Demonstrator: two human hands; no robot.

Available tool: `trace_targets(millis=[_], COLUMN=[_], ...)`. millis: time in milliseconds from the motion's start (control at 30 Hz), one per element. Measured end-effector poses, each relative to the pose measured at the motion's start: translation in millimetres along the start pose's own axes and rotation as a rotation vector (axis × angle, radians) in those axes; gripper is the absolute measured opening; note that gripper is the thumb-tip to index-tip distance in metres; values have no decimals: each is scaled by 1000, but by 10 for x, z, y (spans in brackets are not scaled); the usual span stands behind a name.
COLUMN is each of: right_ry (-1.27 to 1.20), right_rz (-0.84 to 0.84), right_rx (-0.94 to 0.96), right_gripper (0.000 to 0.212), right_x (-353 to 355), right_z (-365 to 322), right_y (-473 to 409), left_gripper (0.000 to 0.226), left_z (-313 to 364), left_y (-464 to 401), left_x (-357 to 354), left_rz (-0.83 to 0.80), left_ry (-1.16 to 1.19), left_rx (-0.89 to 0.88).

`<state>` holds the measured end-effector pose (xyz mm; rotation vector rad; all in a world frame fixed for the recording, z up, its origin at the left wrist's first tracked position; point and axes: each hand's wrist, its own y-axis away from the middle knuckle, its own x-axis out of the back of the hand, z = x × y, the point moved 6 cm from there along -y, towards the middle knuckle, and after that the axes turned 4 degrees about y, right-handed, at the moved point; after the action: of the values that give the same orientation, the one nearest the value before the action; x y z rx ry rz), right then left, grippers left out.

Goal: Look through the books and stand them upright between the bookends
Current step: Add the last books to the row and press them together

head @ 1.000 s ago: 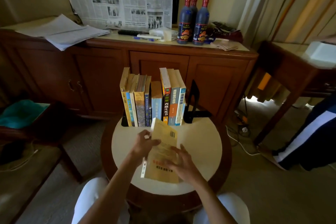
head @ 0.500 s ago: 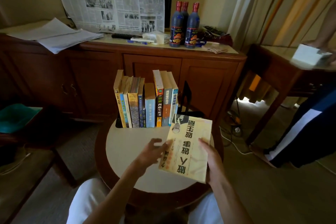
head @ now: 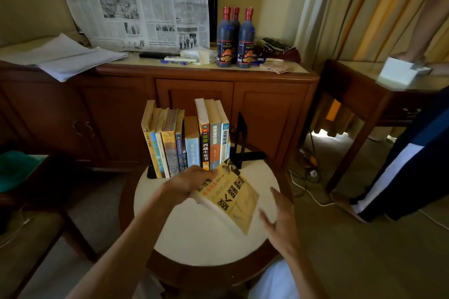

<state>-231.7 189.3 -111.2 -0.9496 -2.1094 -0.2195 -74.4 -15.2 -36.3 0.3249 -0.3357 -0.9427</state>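
Note:
A yellow paperback (head: 230,198) hangs tilted above the round white-topped table (head: 194,233), its cover facing up. My left hand (head: 192,181) grips its spine edge at the upper left. My right hand (head: 279,218) is off the book, to its right, fingers spread. Behind them a row of several books (head: 187,143) stands upright at the table's far edge. A black bookend (head: 240,143) stands to the right of the row with a gap beside the last book. The left bookend (head: 151,172) shows only as a dark base under the first book.
A wooden sideboard (head: 194,75) behind the table carries three dark bottles (head: 234,39), loose papers and a newspaper. Another person's leg (head: 401,170) stands at the right by a wooden side table (head: 359,85). A cable (head: 311,192) runs on the carpet.
The yellow book has turned over and swung to the right. My right hand has let go of it and moved off to the right. My left hand now holds it alone.

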Motion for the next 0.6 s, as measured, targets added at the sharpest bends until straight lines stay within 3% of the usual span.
trace_targets(millis=[100,167,300,400,533,600], right_ry=[250,118,-313,-505,-514,-504], right_rz=[-156,-167,29,53,11,15], right_rx=[364,442,207,-87,-199,-227], right_gripper=[94,78,51,34,53,55], right_x=[-194,-236,-79,-99,-217,-265], right_z=[-271,-513,-546,-368,-274,-267], right_y=[-7,16,-121,-262,-566,-750], left_gripper=[29,33,32,39,19,18], left_z=[163,247,401,689,1342,1594], left_y=[-57,-87,-181,-309,-525,-651], left_x=[-52,-135,-248,-206,32,161], left_rz=[-12,-33,-49,5,280,368], left_ry=[-17,-18,70,-68,-394,-550], left_rx=[78,87,88,29,-442,-563])
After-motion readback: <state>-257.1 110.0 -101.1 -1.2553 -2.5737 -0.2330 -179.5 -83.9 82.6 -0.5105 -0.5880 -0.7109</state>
